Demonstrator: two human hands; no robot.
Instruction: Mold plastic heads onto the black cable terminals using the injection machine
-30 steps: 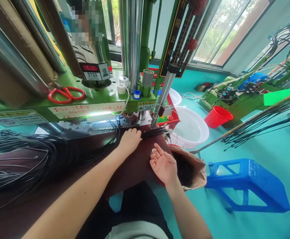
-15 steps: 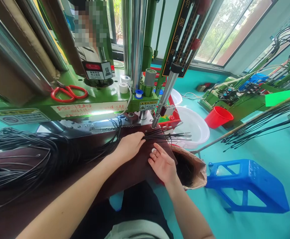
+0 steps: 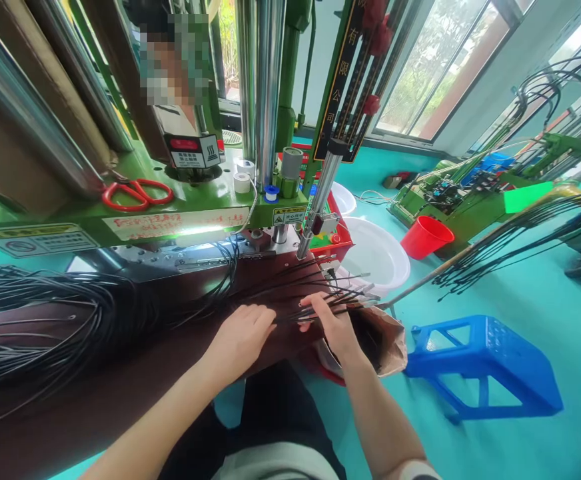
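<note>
My left hand (image 3: 243,337) lies palm down on the dark red bench (image 3: 120,393), fingers curled over a bundle of thin black cables (image 3: 295,293). My right hand (image 3: 333,323) is closed around the same bundle a little further right, just above a brown paper bag (image 3: 388,337). The cables' metal-tipped ends (image 3: 360,293) fan out to the right past my right hand. The bundle trails left into a large mass of black cables (image 3: 45,320) on the bench.
A green press machine (image 3: 170,207) with steel columns stands right behind the bench, red scissors (image 3: 138,193) on its ledge. A person stands behind it. A white basin (image 3: 375,257), a red bucket (image 3: 425,235) and a blue stool (image 3: 485,367) sit on the teal floor at right.
Both hands drew the cable ends toward me, away from the machine. My right hand turned from open and palm up to closed on the bundle. The cable tips now reach out over the paper bag.
</note>
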